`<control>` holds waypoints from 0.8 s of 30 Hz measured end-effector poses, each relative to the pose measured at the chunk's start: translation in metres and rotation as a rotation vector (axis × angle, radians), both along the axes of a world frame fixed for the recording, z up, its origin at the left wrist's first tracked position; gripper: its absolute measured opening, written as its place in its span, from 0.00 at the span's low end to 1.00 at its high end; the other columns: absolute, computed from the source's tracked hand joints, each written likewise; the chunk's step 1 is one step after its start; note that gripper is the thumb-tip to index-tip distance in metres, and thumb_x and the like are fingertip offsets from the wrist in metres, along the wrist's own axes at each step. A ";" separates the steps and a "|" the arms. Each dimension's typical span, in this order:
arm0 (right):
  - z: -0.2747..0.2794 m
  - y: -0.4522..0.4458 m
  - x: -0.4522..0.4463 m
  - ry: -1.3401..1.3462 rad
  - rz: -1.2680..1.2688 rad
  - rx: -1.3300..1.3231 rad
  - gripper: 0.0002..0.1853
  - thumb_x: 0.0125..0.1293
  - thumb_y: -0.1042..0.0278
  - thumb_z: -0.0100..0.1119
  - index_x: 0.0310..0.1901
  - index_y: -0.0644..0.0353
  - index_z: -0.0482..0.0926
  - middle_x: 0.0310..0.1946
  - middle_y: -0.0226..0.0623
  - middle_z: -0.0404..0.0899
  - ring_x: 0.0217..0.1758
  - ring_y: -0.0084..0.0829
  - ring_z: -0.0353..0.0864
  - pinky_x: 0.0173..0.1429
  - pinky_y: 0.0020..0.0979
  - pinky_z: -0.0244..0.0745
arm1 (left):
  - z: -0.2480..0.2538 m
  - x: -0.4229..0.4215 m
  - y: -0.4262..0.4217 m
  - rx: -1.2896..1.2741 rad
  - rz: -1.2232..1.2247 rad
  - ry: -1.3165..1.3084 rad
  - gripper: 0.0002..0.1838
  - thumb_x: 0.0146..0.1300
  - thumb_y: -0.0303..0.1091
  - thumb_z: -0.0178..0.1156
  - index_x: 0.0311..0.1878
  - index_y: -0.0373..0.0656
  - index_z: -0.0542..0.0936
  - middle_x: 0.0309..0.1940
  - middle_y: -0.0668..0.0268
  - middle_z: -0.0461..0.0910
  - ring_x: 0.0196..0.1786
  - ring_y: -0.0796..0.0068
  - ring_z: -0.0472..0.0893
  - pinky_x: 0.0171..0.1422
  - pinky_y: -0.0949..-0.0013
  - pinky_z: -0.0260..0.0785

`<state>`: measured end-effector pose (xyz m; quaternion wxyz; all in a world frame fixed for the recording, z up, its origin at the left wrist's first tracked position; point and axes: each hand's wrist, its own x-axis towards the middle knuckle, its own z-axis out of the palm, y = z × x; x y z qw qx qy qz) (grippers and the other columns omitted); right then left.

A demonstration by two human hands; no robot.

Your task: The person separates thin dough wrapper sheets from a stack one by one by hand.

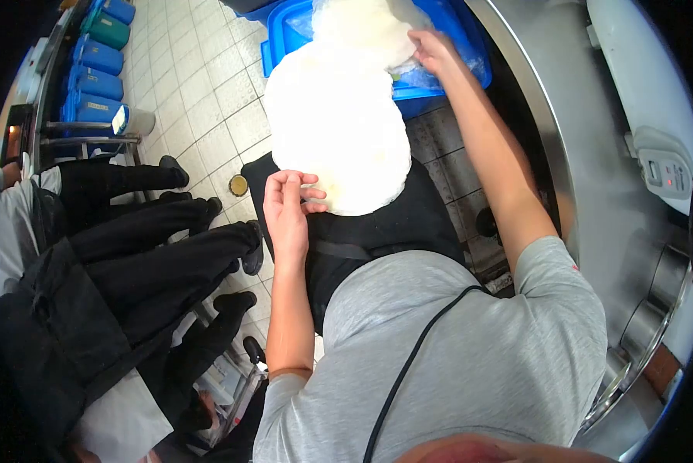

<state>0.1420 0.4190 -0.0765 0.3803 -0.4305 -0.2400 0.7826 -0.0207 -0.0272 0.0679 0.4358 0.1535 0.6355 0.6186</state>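
A large, thin, round white flatbread (338,139), washed out by glare, spans from above my dark-clad lap to the blue tub. At its lower left edge is my left hand (288,208), with bent fingers gripping the rim. A second, creamier flatbread (365,35) overlaps the first at the top, partly inside a clear plastic bag (420,77) in the open blue tub (481,65). My right hand (433,52) pinches this upper flatbread at its right edge; whether the bag is also between the fingers is unclear.
A steel counter (543,116) runs along my right, with a grey device (665,171) and metal pots (643,328) beyond it. Several people in dark trousers (161,251) stand at left. Blue bins (95,81) line the far left wall. A small round lid (238,185) lies on the tiled floor.
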 end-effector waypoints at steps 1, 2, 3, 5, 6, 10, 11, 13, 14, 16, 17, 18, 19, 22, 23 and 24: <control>0.006 0.008 0.002 -0.111 0.025 0.188 0.25 0.77 0.76 0.65 0.73 0.71 0.75 0.70 0.50 0.85 0.69 0.45 0.89 0.72 0.46 0.87 | 0.000 0.001 0.001 -0.005 0.003 0.000 0.10 0.91 0.39 0.54 0.56 0.41 0.77 0.49 0.58 0.88 0.41 0.73 0.89 0.40 0.69 0.86; 0.011 0.013 0.004 -0.221 0.049 0.376 0.28 0.74 0.75 0.68 0.74 0.71 0.75 0.71 0.51 0.84 0.68 0.44 0.89 0.69 0.45 0.88 | -0.001 0.003 0.002 -0.006 -0.022 0.025 0.10 0.91 0.38 0.55 0.56 0.40 0.77 0.49 0.58 0.88 0.41 0.73 0.89 0.41 0.69 0.86; 0.005 0.022 0.009 -0.221 0.050 0.371 0.28 0.74 0.75 0.68 0.74 0.71 0.75 0.71 0.51 0.84 0.68 0.44 0.89 0.69 0.45 0.88 | -0.001 0.005 0.002 -0.008 -0.049 0.051 0.10 0.91 0.38 0.56 0.56 0.40 0.77 0.49 0.59 0.88 0.41 0.74 0.88 0.41 0.69 0.86; -0.009 0.039 0.019 -0.465 -0.091 0.461 0.30 0.71 0.70 0.72 0.72 0.72 0.78 0.68 0.56 0.86 0.68 0.48 0.89 0.70 0.47 0.86 | -0.004 0.008 0.000 -0.011 -0.072 0.089 0.10 0.90 0.37 0.57 0.56 0.40 0.77 0.49 0.59 0.88 0.42 0.75 0.88 0.42 0.69 0.86; -0.007 0.032 0.019 -0.466 -0.090 0.457 0.30 0.71 0.70 0.72 0.72 0.72 0.78 0.68 0.56 0.86 0.68 0.48 0.89 0.70 0.47 0.86 | -0.007 0.008 -0.001 -0.009 -0.093 0.127 0.10 0.90 0.36 0.57 0.57 0.39 0.77 0.49 0.60 0.88 0.42 0.76 0.88 0.43 0.70 0.85; 0.039 -0.061 0.017 -1.136 -0.259 0.987 0.29 0.70 0.60 0.73 0.68 0.69 0.82 0.62 0.60 0.88 0.65 0.58 0.89 0.73 0.51 0.82 | -0.029 0.005 -0.004 -0.032 -0.107 0.215 0.12 0.89 0.36 0.59 0.60 0.36 0.77 0.48 0.60 0.89 0.42 0.75 0.87 0.45 0.67 0.83; 0.048 -0.089 0.017 -1.100 -0.205 1.183 0.29 0.71 0.58 0.73 0.67 0.68 0.83 0.60 0.61 0.89 0.64 0.61 0.88 0.73 0.52 0.80 | -0.030 0.004 -0.002 -0.036 -0.109 0.210 0.12 0.89 0.36 0.59 0.60 0.36 0.77 0.48 0.60 0.89 0.42 0.75 0.87 0.45 0.67 0.83; 0.060 -0.134 0.015 -0.914 0.093 1.007 0.25 0.71 0.57 0.74 0.63 0.64 0.87 0.54 0.54 0.91 0.55 0.51 0.91 0.64 0.47 0.85 | -0.031 0.000 0.003 -0.197 -0.225 0.619 0.17 0.84 0.37 0.64 0.62 0.32 0.77 0.52 0.53 0.88 0.47 0.63 0.88 0.51 0.56 0.82; 0.062 -0.151 0.014 -0.914 0.205 1.006 0.21 0.72 0.57 0.74 0.58 0.63 0.89 0.52 0.52 0.91 0.52 0.47 0.92 0.60 0.45 0.86 | -0.031 0.000 0.007 -0.198 -0.230 0.619 0.17 0.84 0.37 0.64 0.62 0.32 0.77 0.52 0.53 0.88 0.47 0.63 0.88 0.51 0.56 0.82; 0.069 -0.177 0.012 -0.934 0.345 0.977 0.22 0.73 0.57 0.75 0.60 0.64 0.89 0.49 0.47 0.91 0.47 0.39 0.91 0.55 0.38 0.86 | -0.033 -0.002 0.017 -0.215 -0.126 1.417 0.25 0.80 0.39 0.68 0.66 0.28 0.75 0.58 0.45 0.86 0.56 0.53 0.87 0.60 0.47 0.78; 0.073 -0.186 0.010 -0.934 0.342 0.978 0.22 0.73 0.57 0.75 0.60 0.64 0.89 0.49 0.47 0.91 0.47 0.39 0.91 0.55 0.38 0.86 | -0.043 -0.008 0.018 -0.303 -0.098 1.432 0.31 0.77 0.41 0.71 0.70 0.26 0.73 0.62 0.40 0.83 0.62 0.46 0.85 0.69 0.46 0.76; 0.077 -0.193 0.009 -0.986 0.347 1.022 0.23 0.73 0.56 0.75 0.60 0.65 0.89 0.50 0.48 0.90 0.49 0.41 0.90 0.58 0.40 0.85 | -0.053 -0.013 0.019 -0.301 -0.098 1.433 0.31 0.77 0.41 0.71 0.70 0.26 0.73 0.62 0.40 0.83 0.62 0.46 0.85 0.69 0.46 0.76; 0.079 -0.196 0.008 -1.038 0.351 1.065 0.24 0.73 0.55 0.75 0.60 0.66 0.88 0.50 0.49 0.89 0.52 0.43 0.89 0.60 0.41 0.84 | -0.062 -0.019 0.020 -0.345 -0.062 1.113 0.34 0.76 0.42 0.71 0.72 0.26 0.71 0.61 0.40 0.83 0.61 0.46 0.85 0.70 0.48 0.76; 0.076 -0.198 0.011 -1.085 0.390 1.066 0.28 0.73 0.52 0.75 0.63 0.67 0.86 0.51 0.52 0.87 0.56 0.47 0.87 0.65 0.44 0.83 | -0.076 -0.033 0.020 -0.366 -0.027 0.538 0.41 0.75 0.42 0.73 0.77 0.25 0.66 0.60 0.42 0.84 0.62 0.53 0.86 0.71 0.53 0.78; 0.075 -0.198 0.012 -1.086 0.390 1.067 0.28 0.73 0.52 0.75 0.63 0.67 0.86 0.51 0.52 0.87 0.56 0.47 0.87 0.65 0.44 0.83 | -0.080 -0.036 0.018 -0.346 -0.010 0.506 0.41 0.75 0.41 0.74 0.78 0.25 0.65 0.60 0.44 0.84 0.61 0.57 0.86 0.69 0.56 0.79; 0.076 -0.199 0.012 -1.093 0.397 1.026 0.29 0.72 0.53 0.76 0.65 0.66 0.84 0.51 0.52 0.87 0.56 0.48 0.87 0.65 0.45 0.82 | -0.080 -0.037 0.016 -0.327 0.007 0.475 0.41 0.75 0.40 0.74 0.78 0.25 0.65 0.60 0.45 0.84 0.60 0.61 0.86 0.67 0.58 0.80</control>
